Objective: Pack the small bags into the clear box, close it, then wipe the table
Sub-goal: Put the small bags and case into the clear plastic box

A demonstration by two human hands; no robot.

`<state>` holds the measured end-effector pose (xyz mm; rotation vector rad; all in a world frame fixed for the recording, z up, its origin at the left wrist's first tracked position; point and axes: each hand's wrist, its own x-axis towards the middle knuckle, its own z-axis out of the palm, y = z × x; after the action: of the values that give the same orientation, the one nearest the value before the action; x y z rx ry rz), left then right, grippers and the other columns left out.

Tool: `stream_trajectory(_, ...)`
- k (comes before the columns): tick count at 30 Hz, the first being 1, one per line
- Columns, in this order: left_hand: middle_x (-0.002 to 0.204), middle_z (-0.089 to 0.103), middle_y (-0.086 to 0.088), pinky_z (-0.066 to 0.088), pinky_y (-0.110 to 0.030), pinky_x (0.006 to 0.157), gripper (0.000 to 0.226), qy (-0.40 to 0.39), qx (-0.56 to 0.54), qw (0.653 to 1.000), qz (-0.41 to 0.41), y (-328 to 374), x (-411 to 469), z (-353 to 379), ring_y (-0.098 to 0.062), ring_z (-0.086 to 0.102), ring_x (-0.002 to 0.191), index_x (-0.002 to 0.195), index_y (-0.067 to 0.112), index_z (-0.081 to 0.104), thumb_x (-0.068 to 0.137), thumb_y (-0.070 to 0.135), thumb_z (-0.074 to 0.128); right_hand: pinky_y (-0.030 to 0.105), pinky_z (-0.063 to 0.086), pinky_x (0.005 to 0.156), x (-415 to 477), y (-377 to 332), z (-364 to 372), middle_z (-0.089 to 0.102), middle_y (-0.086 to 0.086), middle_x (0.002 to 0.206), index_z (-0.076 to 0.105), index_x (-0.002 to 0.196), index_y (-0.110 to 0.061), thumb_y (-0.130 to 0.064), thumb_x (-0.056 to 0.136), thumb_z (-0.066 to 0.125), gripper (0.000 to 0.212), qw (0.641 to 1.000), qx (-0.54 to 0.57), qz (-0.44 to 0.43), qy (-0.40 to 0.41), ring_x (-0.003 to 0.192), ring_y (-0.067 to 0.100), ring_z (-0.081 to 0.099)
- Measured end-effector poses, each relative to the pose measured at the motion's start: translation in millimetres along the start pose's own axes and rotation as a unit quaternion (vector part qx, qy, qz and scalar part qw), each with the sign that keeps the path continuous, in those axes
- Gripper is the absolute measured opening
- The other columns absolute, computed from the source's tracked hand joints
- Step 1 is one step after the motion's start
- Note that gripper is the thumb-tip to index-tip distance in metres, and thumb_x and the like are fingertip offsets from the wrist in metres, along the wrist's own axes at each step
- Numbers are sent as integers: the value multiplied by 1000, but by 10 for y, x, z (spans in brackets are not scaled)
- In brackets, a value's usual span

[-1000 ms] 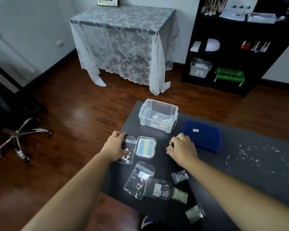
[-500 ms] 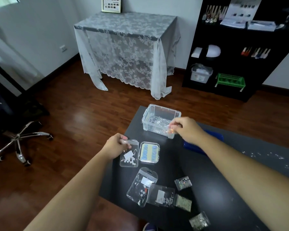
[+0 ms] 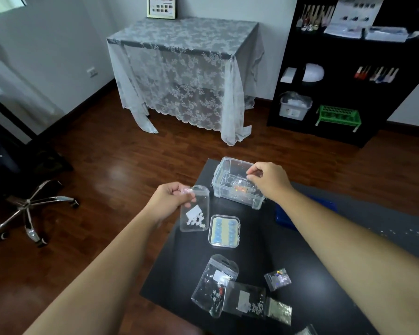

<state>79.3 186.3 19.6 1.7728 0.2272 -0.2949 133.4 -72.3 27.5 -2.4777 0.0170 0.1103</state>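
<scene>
The open clear box (image 3: 218, 175) stands at the far left corner of the black table (image 3: 254, 257). My right hand (image 3: 270, 181) hovers over it, fingers pinched on a small glitter bag (image 3: 240, 187) that hangs down inside the box. To the left of the box, my left hand (image 3: 167, 201) holds a clear bag of white flowers (image 3: 195, 215) by its top, lifted off the table. More small bags lie near me: two clear ones (image 3: 215, 284) (image 3: 246, 302) and two glittery ones (image 3: 277, 279) (image 3: 279, 310).
A small clear case with blue pieces (image 3: 224, 231) lies between my arms. The blue lid (image 3: 283, 217) is partly hidden behind my right arm. Loose glitter (image 3: 416, 234) speckles the table's right side. An office chair base (image 3: 32, 209) stands on the floor to the left.
My right hand carried the small glitter bag from the table up over the box and down into it. My left hand lifted the flower bag off the table.
</scene>
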Motion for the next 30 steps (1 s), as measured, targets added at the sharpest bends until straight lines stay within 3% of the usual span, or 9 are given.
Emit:
stream_trajectory(2, 64, 71, -1, 51, -20, 56, 9, 9, -14, 1000, 9, 191, 109, 127, -9, 64, 58, 74, 10, 64, 81, 6, 67, 45, 46, 89, -80, 62, -23, 71, 0, 93, 69, 88, -21, -23, 84, 66, 5, 1000, 6, -9, 5, 95, 24, 59)
stream_trajectory(6, 50, 64, 9, 44, -17, 46, 9, 49, -41, 998, 27, 548, 362, 501, -3, 56, 48, 75, 11, 60, 78, 7, 68, 45, 46, 85, -241, 174, -84, 70, -2, 89, 69, 83, -23, -25, 83, 67, 3, 999, 19, -28, 18, 89, 21, 55)
stream_trajectory(12, 74, 70, -6, 55, -35, 70, 13, 81, -14, 996, -17, 571, 537, 1016, -19, 62, 67, 74, 16, 56, 73, 12, 68, 44, 43, 87, -379, 324, -206, 71, -3, 94, 69, 84, -24, -26, 83, 67, 3, 998, 19, -38, 52, 93, 22, 54)
stream_trajectory(15, 76, 71, -5, 56, -33, 72, 20, 90, 86, 992, 7, 500, 490, 1082, -17, 67, 72, 77, 18, 53, 75, 28, 71, 44, 43, 87, -437, 356, -256, 71, -2, 94, 68, 83, -23, -26, 83, 68, 3, 997, 25, -42, 64, 92, 21, 54)
stream_trajectory(18, 73, 64, 0, 50, -29, 60, 28, 140, 268, 949, 91, 473, 376, 988, -17, 62, 67, 81, 19, 54, 77, 44, 66, 43, 43, 85, -503, 353, -277, 71, -3, 93, 69, 84, -21, -26, 83, 68, 5, 996, 22, -53, 70, 90, 20, 54)
stream_trajectory(20, 65, 60, 2, 45, -29, 58, 24, 161, 319, 924, 135, 454, 288, 904, -19, 59, 62, 76, 20, 52, 80, 42, 62, 42, 43, 85, -547, 352, -280, 70, -4, 92, 69, 84, -22, -25, 82, 68, 4, 996, 24, -63, 63, 89, 20, 53)
stream_trajectory(24, 56, 58, 5, 40, -29, 51, 16, 130, 366, 893, 227, 258, 75, 808, -19, 55, 54, 70, 23, 50, 80, 31, 60, 40, 44, 88, -725, 444, -245, 65, -12, 84, 68, 83, -25, -28, 78, 72, 7, 996, 32, -79, 11, 88, 15, 55)
stream_trajectory(27, 66, 58, 5, 43, -31, 57, 11, 52, 399, 877, 264, -12, -82, 765, -21, 55, 62, 77, 22, 53, 78, 28, 62, 39, 46, 89, -978, 581, -182, 64, -15, 88, 67, 94, -30, -36, 72, 76, 24, 989, 4, -92, -112, 91, 10, 52)
stream_trajectory(30, 94, 58, 2, 44, -34, 76, 31, -50, 472, 853, 216, -269, -135, 770, -21, 55, 91, 103, 22, 56, 77, 36, 65, 32, 37, 86, -1273, 785, -57, 62, -13, 111, 60, 111, -36, -47, 68, 73, 46, 956, -152, -124, -220, 103, 12, 49)
